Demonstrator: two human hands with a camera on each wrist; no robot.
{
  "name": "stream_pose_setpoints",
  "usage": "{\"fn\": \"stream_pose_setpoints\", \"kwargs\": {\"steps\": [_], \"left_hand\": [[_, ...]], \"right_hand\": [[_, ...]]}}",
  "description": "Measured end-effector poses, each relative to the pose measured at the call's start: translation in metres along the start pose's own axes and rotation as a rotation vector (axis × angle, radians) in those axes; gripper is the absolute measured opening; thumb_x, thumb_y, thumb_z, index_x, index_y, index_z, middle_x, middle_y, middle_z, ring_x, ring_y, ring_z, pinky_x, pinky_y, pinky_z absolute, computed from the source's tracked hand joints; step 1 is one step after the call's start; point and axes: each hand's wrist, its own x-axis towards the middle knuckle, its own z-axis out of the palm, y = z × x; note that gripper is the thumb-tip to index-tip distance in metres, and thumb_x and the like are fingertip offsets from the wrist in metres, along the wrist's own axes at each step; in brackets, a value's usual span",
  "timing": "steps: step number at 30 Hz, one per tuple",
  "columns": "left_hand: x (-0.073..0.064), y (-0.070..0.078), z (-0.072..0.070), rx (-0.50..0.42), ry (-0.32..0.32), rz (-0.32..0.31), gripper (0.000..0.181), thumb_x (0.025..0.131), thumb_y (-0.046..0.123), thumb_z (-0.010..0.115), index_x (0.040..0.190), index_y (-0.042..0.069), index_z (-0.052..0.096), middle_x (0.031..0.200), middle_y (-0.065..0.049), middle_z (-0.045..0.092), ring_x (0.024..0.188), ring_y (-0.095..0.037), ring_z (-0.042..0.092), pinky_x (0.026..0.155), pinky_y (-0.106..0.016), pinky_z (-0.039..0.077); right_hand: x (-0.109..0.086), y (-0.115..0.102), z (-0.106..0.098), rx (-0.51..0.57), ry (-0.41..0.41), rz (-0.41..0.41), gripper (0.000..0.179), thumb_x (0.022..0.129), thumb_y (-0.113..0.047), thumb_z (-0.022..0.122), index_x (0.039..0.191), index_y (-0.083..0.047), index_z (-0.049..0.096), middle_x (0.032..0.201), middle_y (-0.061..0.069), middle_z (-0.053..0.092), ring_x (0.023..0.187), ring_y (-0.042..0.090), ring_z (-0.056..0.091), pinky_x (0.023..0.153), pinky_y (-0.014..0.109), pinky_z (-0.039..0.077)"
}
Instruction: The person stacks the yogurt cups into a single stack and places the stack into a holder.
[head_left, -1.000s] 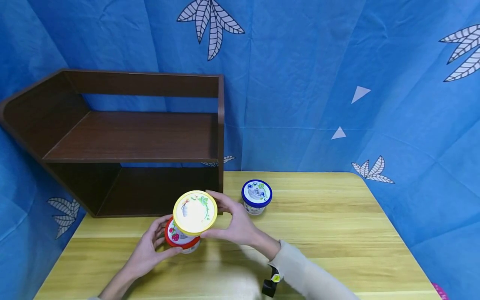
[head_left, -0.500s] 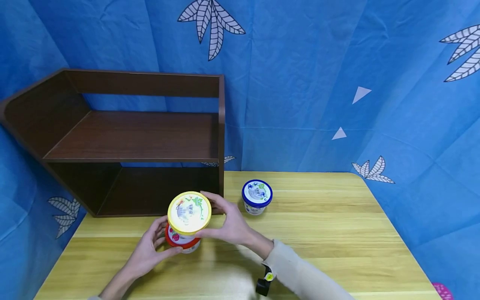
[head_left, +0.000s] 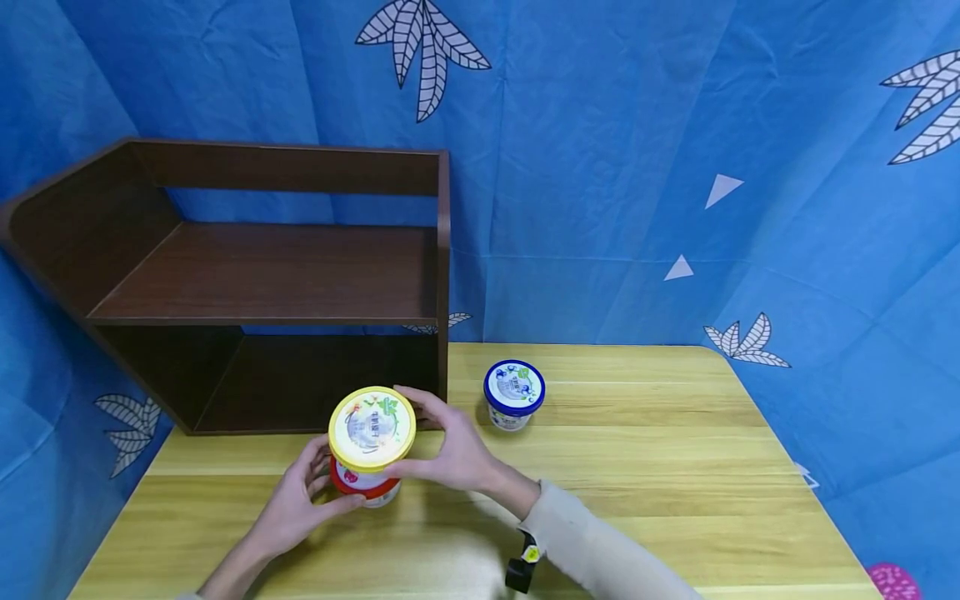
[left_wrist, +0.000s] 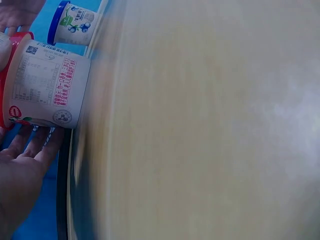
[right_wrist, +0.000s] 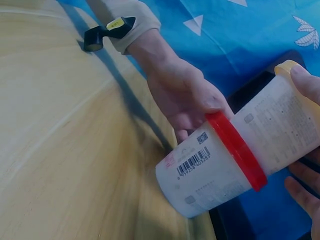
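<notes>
Head view: table (head_left: 637, 467) and shelf unit (head_left: 262, 273) are being viewed from above, forward and down, from farther off. Wrist views: red-lidded tub (left_wrist: 47, 82) is being framed by both, close and tilted; blue-lidded tub (head_left: 513, 388) is being shared by head and left wrist.

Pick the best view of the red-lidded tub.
Right wrist: the red-lidded tub shows its barcode and lid rim clearly. The head view shows it partly hidden by the yellow-lidded tub; left wrist shows its side, lid cropped.
</notes>
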Motion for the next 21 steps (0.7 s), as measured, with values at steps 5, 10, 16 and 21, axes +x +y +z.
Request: {"fn": "stream_pose_setpoints", "kwargs": {"steps": [5,10,16,21], "left_hand": [[0.0002,0.0005,-0.0003,0.007,0.007,-0.017,0.080,0.085,0.013,0.089,0.149,0.005,0.042,0.140,-0.018,0.060,0.117,0.010,0.058,0.097,-0.015,0.056],[0.0009,0.0028,-0.0006,0.015,0.014,-0.055,0.081,0.085,0.015,0.089,0.150,0.004,0.041,0.142,-0.019,0.060,0.117,0.011,0.057,0.098,-0.014,0.055],[0.0000,0.0033,0.0004,0.016,0.018,-0.028,0.083,0.084,0.013,0.089,0.150,0.003,0.041,0.142,-0.019,0.061,0.117,0.012,0.057,0.097,-0.017,0.056],[-0.0004,0.0028,0.0009,0.023,0.021,-0.008,0.083,0.084,0.012,0.089,0.151,0.004,0.041,0.141,-0.017,0.061,0.118,0.011,0.057,0.098,-0.018,0.055]], "right_hand": [[0.0018,0.0007,0.0014,0.008,-0.007,0.004,0.091,0.081,-0.014,0.092,0.158,-0.014,0.044,0.151,0.003,0.061,0.129,0.017,0.063,0.106,0.036,0.058],[0.0035,0.0024,0.0034,0.008,-0.015,0.007,0.090,0.082,-0.015,0.092,0.158,-0.018,0.044,0.153,0.001,0.060,0.129,0.016,0.063,0.106,0.037,0.058],[0.0051,0.0028,0.0052,0.023,-0.019,0.018,0.088,0.083,-0.016,0.090,0.158,-0.015,0.044,0.152,0.001,0.060,0.126,0.014,0.064,0.106,0.041,0.058],[0.0062,0.0028,0.0068,0.026,-0.014,0.022,0.087,0.083,-0.018,0.090,0.158,-0.019,0.046,0.152,0.000,0.061,0.124,0.013,0.064,0.106,0.045,0.059]]}}
